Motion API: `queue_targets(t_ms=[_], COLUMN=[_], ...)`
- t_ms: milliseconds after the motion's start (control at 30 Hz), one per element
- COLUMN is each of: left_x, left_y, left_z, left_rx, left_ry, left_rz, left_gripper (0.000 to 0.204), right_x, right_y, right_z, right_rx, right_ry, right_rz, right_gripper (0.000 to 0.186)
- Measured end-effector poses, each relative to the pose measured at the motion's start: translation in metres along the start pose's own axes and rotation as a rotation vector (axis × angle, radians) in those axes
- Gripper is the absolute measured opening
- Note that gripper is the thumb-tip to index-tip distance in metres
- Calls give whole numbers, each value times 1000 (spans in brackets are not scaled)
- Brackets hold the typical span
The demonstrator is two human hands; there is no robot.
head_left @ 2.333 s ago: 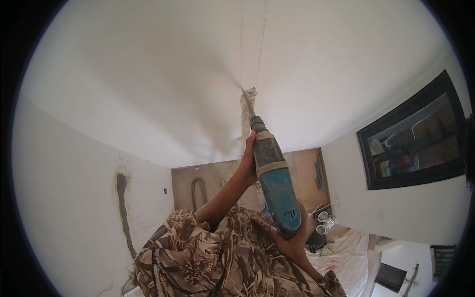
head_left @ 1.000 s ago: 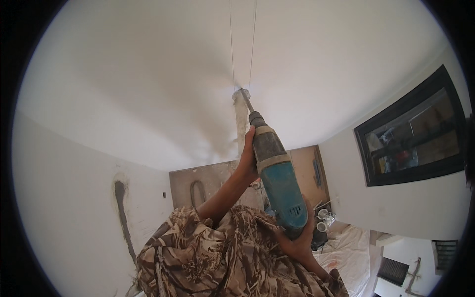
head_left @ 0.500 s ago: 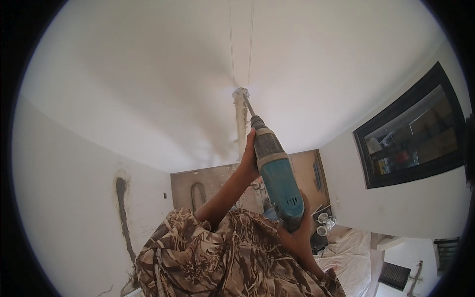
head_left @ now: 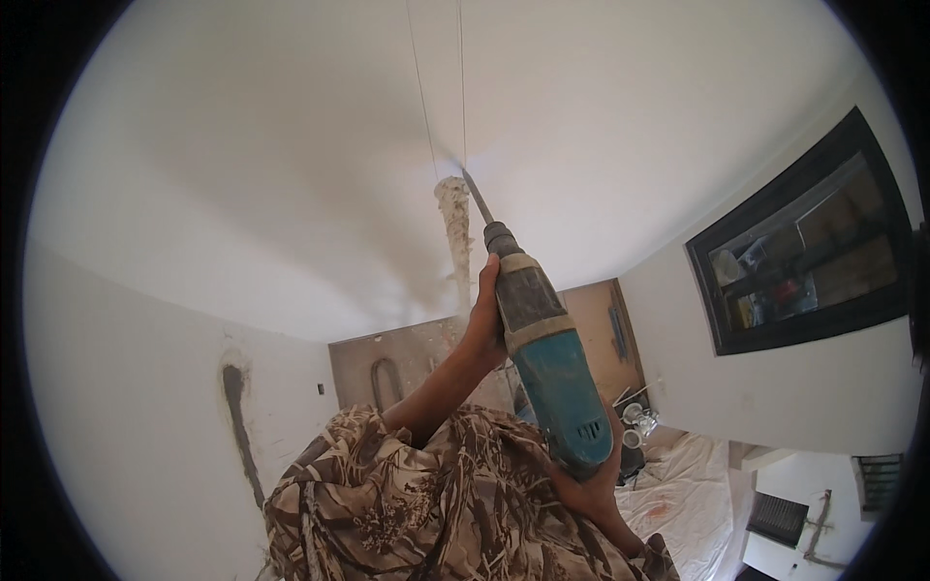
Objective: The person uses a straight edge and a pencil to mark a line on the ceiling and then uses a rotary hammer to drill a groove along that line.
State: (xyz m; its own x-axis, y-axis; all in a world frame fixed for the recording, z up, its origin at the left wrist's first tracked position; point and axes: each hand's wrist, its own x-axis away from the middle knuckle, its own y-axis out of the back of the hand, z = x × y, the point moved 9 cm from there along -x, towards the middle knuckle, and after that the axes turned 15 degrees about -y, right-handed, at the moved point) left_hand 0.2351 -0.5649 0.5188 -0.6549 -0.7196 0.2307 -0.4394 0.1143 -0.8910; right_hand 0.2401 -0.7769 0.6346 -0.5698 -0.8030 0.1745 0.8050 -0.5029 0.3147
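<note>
A teal and black rotary hammer drill (head_left: 557,378), dusty along its body, is held in both of my hands. My left hand (head_left: 487,315) wraps round its front section just behind the chuck. At the rear, my right hand (head_left: 596,484) grips the handle, with most of its fingers hidden behind the casing. The chisel bit (head_left: 478,198) points up and away, its tip at the white wall (head_left: 620,174) beside the right-hand pencil line. Left of the tip, a rough groove (head_left: 455,228) chipped into the wall runs down from between two drawn lines.
On the left wall is a grey filled channel (head_left: 238,416) near a small dark socket hole (head_left: 321,389). A dark-framed window (head_left: 804,252) stands at the right. Below it lie a pale plastic sheet (head_left: 683,494) and several small containers (head_left: 635,426). A bent pipe (head_left: 386,382) lies on the floor.
The bit tip has moved from inside the groove's top to the wall just right of it, at the right-hand line. The view has shifted slightly, and both hands keep their hold.
</note>
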Motion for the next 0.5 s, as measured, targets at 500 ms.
queue_targets(t_ms=[500], left_x=[-18], left_y=[-2], left_z=[1], left_rx=[-51], left_ry=[-82], left_rz=[20], left_gripper=[65], right_x=[-22], right_y=[11], right_z=[-6], right_rx=[-35], right_ry=[4], right_rz=[51], right_gripper=[85])
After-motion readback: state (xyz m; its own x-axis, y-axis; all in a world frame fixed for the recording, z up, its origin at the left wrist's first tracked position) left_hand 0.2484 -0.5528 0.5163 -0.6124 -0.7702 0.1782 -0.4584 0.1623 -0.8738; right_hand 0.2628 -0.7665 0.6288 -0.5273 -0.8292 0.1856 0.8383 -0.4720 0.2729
